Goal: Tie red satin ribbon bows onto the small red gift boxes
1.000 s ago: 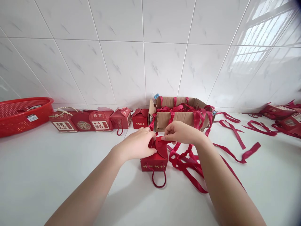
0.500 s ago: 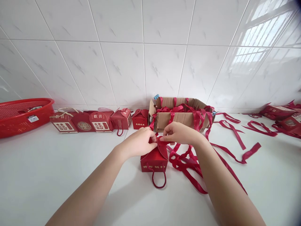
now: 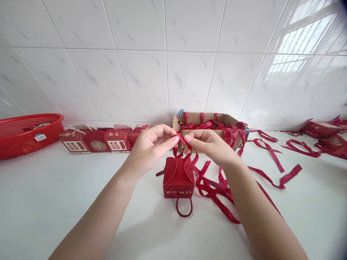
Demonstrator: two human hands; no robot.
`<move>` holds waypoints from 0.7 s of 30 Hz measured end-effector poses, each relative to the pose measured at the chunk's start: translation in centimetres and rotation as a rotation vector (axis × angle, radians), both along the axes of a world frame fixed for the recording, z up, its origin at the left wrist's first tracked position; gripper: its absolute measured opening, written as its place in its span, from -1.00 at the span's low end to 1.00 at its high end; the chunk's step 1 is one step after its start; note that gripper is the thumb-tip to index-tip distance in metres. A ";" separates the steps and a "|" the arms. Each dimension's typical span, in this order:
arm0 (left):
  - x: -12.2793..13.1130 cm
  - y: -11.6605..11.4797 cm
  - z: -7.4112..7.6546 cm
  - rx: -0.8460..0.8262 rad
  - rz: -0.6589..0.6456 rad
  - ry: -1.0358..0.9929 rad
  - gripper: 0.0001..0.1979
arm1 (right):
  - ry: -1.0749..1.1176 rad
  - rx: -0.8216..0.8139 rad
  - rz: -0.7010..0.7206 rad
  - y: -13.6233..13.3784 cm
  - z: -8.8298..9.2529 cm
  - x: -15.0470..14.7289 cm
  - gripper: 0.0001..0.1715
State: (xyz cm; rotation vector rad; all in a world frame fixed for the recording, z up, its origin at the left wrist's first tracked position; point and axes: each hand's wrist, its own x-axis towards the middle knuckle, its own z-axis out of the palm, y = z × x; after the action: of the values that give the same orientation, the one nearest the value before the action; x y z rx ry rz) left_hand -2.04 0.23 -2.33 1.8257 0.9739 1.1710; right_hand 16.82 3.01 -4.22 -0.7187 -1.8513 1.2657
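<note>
A small red gift box [image 3: 179, 177] with gold characters and a cord loop handle stands on the white counter, its curved top flaps closed. Just above and behind it, my left hand [image 3: 150, 146] and my right hand [image 3: 208, 144] both pinch a red ribbon [image 3: 181, 139] between thumb and fingertips. The ribbon's ends hang down behind the box. Neither hand touches the box.
Loose red ribbons [image 3: 217, 187] lie tangled right of the box. A cardboard box [image 3: 207, 126] of ribbons stands against the tiled wall. Several finished red boxes [image 3: 94, 141] line the wall at left, beside a red basket [image 3: 27, 133]. More red boxes [image 3: 322, 131] lie far right.
Both hands have left the box's top flaps, which are now closed, and have risen above it, pinching a red ribbon between them.
</note>
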 end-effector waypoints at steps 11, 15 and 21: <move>-0.9 1.2 -2.6 -0.237 0.043 1.019 -0.60 | 0.343 -0.029 0.014 -2.2 1.5 1.5 -0.73; -0.9 1.7 -2.9 -0.234 0.090 0.966 -0.73 | 0.330 -0.037 -0.040 -2.3 1.5 1.5 -0.71; -1.8 1.4 -1.3 -0.417 -0.058 0.785 -0.62 | -0.185 0.038 -0.318 -0.5 -0.4 0.2 -0.68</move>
State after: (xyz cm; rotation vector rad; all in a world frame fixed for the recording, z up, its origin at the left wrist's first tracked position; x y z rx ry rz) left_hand -3.86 1.61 -3.59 1.9488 1.4434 0.1416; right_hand 17.03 2.54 -4.65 -1.0918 -1.8102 0.9840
